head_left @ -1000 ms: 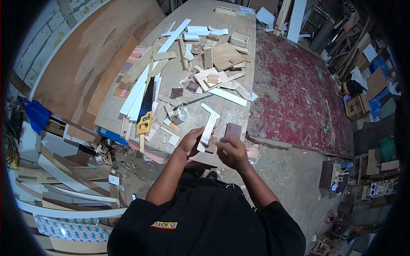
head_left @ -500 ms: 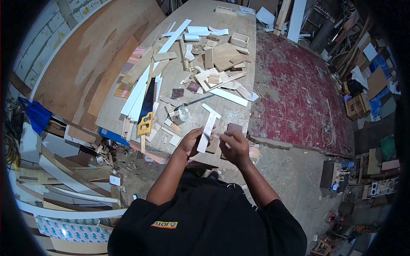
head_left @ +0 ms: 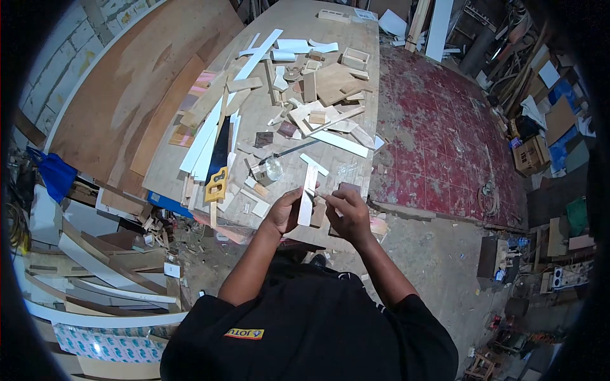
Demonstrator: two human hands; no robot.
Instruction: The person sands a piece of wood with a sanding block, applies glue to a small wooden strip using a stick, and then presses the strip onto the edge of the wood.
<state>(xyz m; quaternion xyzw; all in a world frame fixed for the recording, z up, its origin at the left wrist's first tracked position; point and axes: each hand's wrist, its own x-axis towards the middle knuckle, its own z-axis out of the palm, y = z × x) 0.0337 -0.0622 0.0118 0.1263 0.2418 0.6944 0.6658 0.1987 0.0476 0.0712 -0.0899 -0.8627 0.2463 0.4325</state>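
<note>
Head view: the left hand (head_left: 282, 213) curls round a pale strip (head_left: 305, 211), seemingly steadying it beside the half-curled right hand (head_left: 349, 216), its hold unclear.

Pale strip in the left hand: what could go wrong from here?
The pale strip could twist or slip if the right hand pushes on it; only the left hand clearly holds it.
The clear jar stands just beyond the left hand, among loose scraps, so a reach forward might tip it.
The handsaw lies uncovered on the cluttered table; a sweep left could catch it.
</note>
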